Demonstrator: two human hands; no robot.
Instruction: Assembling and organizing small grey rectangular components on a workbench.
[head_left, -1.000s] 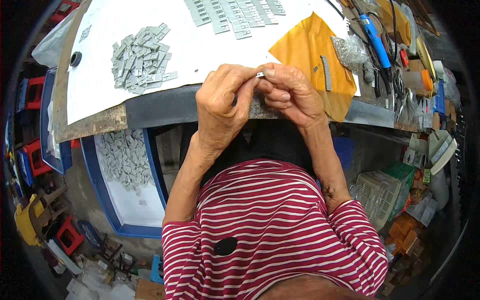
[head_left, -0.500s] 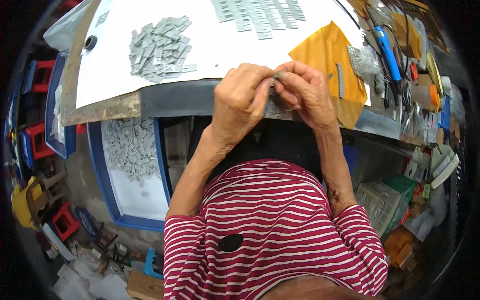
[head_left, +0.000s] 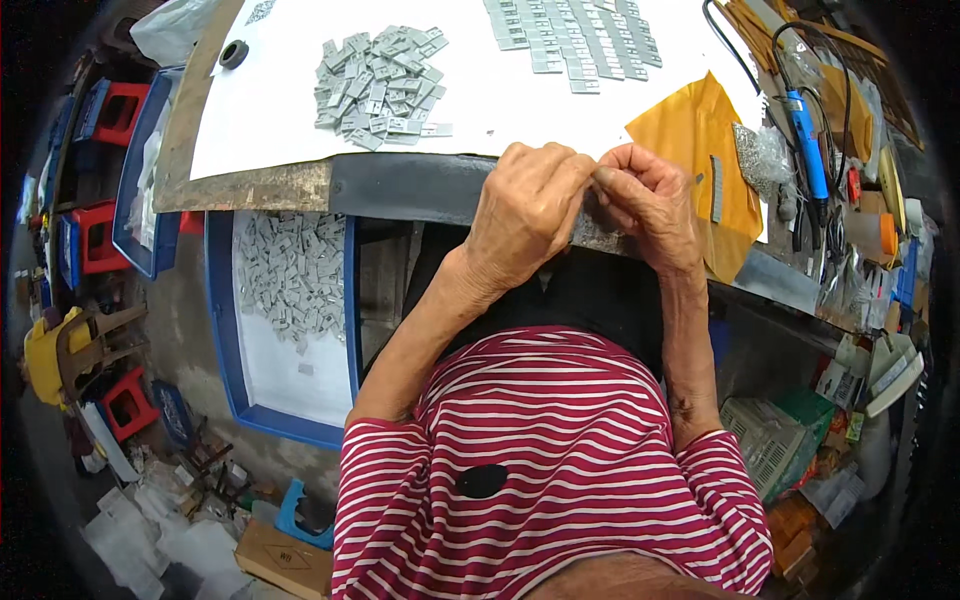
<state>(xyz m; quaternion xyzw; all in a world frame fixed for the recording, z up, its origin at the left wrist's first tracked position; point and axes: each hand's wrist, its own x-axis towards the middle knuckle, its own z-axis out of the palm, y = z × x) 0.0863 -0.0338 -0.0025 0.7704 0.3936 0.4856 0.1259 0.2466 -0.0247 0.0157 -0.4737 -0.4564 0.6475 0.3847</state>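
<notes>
My left hand point(head_left: 535, 205) and my right hand point(head_left: 655, 205) meet fingertip to fingertip over the table's front edge. Both are closed in a pinch; whatever is between the fingers is too small and hidden to make out. Beyond my left hand lies a loose heap of flat grey plastic pieces point(head_left: 375, 90) on white paper point(head_left: 270, 110). Similar pieces point(head_left: 580, 45) lie in overlapping rows farther back. Beside my right hand, a sheet of orange-brown paper point(head_left: 670, 120) carries a narrow grey strip point(head_left: 716, 190).
Below the table at left, a blue-rimmed tray point(head_left: 225, 345) holds many more grey pieces. A blue corded hand tool point(head_left: 806, 140) and a clear bag of tiny metal parts point(head_left: 755, 165) lie at right. A black ring point(head_left: 233, 54) sits far left, near red stools point(head_left: 125, 110).
The whole view has shifted, so the table and its contents appear farther right. My hands remain pinched together, with the fingers turned slightly.
</notes>
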